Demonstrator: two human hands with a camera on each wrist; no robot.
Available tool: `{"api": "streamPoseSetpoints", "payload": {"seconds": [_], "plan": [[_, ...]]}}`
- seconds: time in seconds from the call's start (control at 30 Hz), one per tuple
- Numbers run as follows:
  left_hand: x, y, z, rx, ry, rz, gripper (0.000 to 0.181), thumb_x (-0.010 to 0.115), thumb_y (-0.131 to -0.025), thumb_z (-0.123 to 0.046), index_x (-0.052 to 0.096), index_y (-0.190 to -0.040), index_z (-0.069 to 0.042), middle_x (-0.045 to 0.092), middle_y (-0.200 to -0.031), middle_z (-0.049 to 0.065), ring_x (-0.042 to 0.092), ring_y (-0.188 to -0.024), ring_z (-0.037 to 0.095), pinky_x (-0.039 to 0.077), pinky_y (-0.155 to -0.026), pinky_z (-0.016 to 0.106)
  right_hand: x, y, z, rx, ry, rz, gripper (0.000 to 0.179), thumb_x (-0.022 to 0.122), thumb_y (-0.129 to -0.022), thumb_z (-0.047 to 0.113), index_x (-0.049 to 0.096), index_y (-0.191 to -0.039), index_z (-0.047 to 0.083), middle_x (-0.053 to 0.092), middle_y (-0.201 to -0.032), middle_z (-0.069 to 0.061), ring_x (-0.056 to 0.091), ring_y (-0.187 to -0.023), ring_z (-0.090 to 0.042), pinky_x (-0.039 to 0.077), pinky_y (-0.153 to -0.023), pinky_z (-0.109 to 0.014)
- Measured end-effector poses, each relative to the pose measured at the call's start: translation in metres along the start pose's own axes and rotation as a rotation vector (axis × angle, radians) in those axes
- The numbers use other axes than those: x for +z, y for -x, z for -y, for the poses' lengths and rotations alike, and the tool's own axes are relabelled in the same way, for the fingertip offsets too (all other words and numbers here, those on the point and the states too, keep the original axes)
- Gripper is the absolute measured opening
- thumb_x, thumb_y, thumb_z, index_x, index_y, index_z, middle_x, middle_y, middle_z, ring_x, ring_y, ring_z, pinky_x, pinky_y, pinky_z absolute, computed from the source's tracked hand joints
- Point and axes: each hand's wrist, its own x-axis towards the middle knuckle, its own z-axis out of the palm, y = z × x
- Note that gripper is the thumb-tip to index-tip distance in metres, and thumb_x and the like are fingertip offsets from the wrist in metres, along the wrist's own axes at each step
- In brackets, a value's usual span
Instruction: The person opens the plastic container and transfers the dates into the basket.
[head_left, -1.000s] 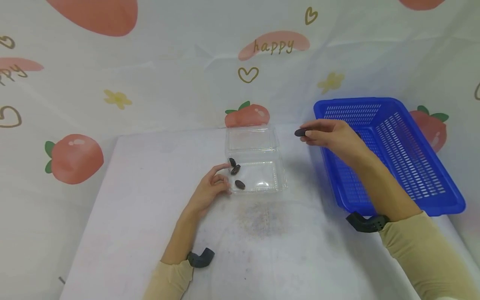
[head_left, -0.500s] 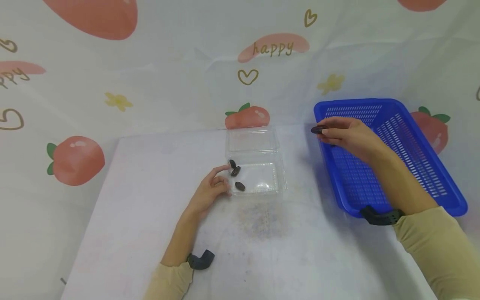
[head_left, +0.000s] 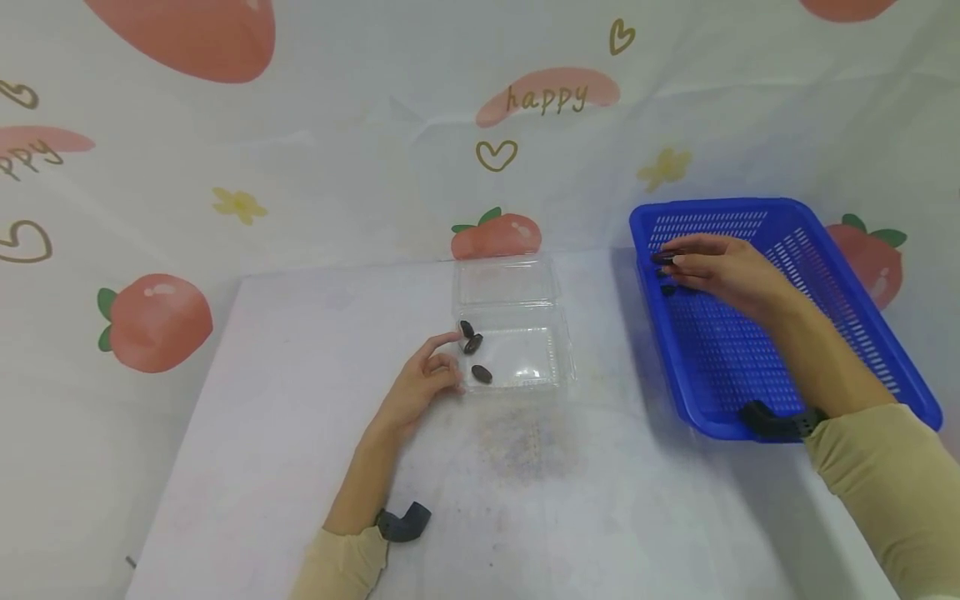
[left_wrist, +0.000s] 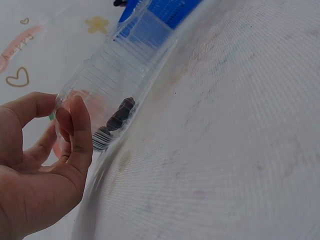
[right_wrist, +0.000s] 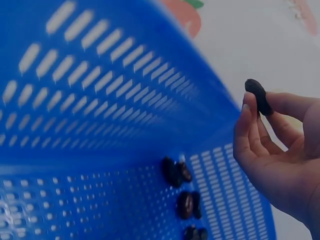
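In the head view my right hand (head_left: 723, 267) is over the far left part of the blue plastic basket (head_left: 678, 392). It pinches a dark oval date (right_wrist: 256, 94) between thumb and fingertips, above several similar dates (right_wrist: 185, 205) on the basket floor. My left hand (head_left: 416, 383) holds the left edge of an open clear plastic clamshell box (head_left: 517, 385), fingers bent at its rim. Inside that box, along its left side, lie three dates (head_left: 482, 374); two of them touch each other, while one sits apart nearer the front.
The box's lid (head_left: 506, 282) lies folded back toward the printed wall cloth (head_left: 360, 150). A white cloth covers the table (head_left: 300, 375). The basket's raised rim and slotted walls stand on the right, close to the wall.
My right hand has moved right with the date, from the gap beside the box to over the basket, uncovering dates there. My left hand and the box stay put.
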Motion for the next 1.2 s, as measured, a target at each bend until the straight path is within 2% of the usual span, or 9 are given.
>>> {"api": "streamPoseSetpoints", "payload": {"seconds": [0.1,0.17,0.33,0.4,0.67,0.87,1.03,1.2], "plan": [[0.0,0.0,0.0,0.0,0.005,0.004,0.056,0.063,-0.082,0.001,0.044,-0.132,-0.014,0.047,-0.083,0.007,0.052,-0.075,0.019,0.051,-0.074,0.039,-0.009,0.0,-0.003,0.004,-0.002,-0.024,0.035,0.05,-0.091,0.0,0.047,-0.125,-0.007,0.06,-0.112,-0.009,0.059,-0.1,-0.019,0.049,-0.083,-0.028],[0.001,0.0,-0.002,-0.004,0.008,0.009,0.056,0.062,-0.082,0.002,0.044,-0.132,-0.013,0.047,-0.083,0.007,0.052,-0.075,0.018,0.051,-0.075,0.039,-0.016,-0.001,-0.006,0.021,0.038,-0.043,0.036,0.051,-0.091,0.001,0.046,-0.126,-0.006,0.06,-0.111,-0.008,0.059,-0.1,-0.018,0.049,-0.083,-0.027],[0.007,0.006,-0.013,-0.017,0.012,0.03,0.057,0.057,-0.084,0.006,0.039,-0.135,-0.008,0.046,-0.085,0.007,0.052,-0.075,0.017,0.051,-0.076,0.039,-0.033,-0.003,-0.017,0.093,0.265,-0.06,0.038,0.052,-0.092,0.008,0.046,-0.128,-0.003,0.058,-0.113,-0.001,0.057,-0.104,-0.013,0.048,-0.086,-0.027],[0.009,0.008,-0.016,-0.02,0.014,0.034,0.056,0.057,-0.084,0.006,0.038,-0.136,-0.007,0.045,-0.085,0.008,0.052,-0.075,0.017,0.051,-0.076,0.038,-0.037,-0.004,-0.021,0.119,0.315,-0.061,0.038,0.053,-0.092,0.01,0.046,-0.127,-0.003,0.058,-0.112,0.001,0.057,-0.103,-0.012,0.047,-0.088,-0.028],[0.003,0.003,-0.005,-0.017,0.021,0.035,0.058,0.056,-0.084,0.009,0.037,-0.136,-0.007,0.046,-0.083,0.006,0.053,-0.074,0.018,0.052,-0.074,0.035,-0.046,-0.005,-0.032,0.182,0.368,-0.107,0.036,0.056,-0.09,0.011,0.05,-0.121,-0.006,0.062,-0.105,-0.001,0.06,-0.098,-0.015,0.045,-0.09,-0.037],[-0.001,0.0,0.003,-0.003,0.029,0.022,0.058,0.057,-0.083,0.007,0.04,-0.135,-0.011,0.047,-0.083,0.006,0.053,-0.074,0.018,0.052,-0.072,0.033,-0.05,-0.006,-0.037,0.217,0.377,-0.052,0.034,0.054,-0.091,0.005,0.048,-0.12,-0.011,0.064,-0.102,-0.007,0.062,-0.095,-0.019,0.048,-0.087,-0.037],[-0.001,0.0,0.004,0.009,0.018,0.011,0.055,0.059,-0.083,0.005,0.043,-0.133,-0.013,0.047,-0.083,0.007,0.053,-0.074,0.019,0.052,-0.072,0.034,-0.053,-0.009,-0.041,0.258,0.345,-0.052,0.039,0.054,-0.089,0.0,0.043,-0.123,-0.016,0.063,-0.103,-0.01,0.062,-0.095,-0.019,0.047,-0.088,-0.038],[-0.001,0.0,0.004,0.016,0.021,0.012,0.055,0.06,-0.082,0.004,0.044,-0.132,-0.014,0.048,-0.083,0.006,0.053,-0.074,0.018,0.052,-0.072,0.035,-0.056,-0.011,-0.043,0.278,0.361,-0.027,0.042,0.054,-0.089,-0.002,0.04,-0.125,-0.019,0.062,-0.105,-0.012,0.062,-0.094,-0.019,0.047,-0.088,-0.038]]}}
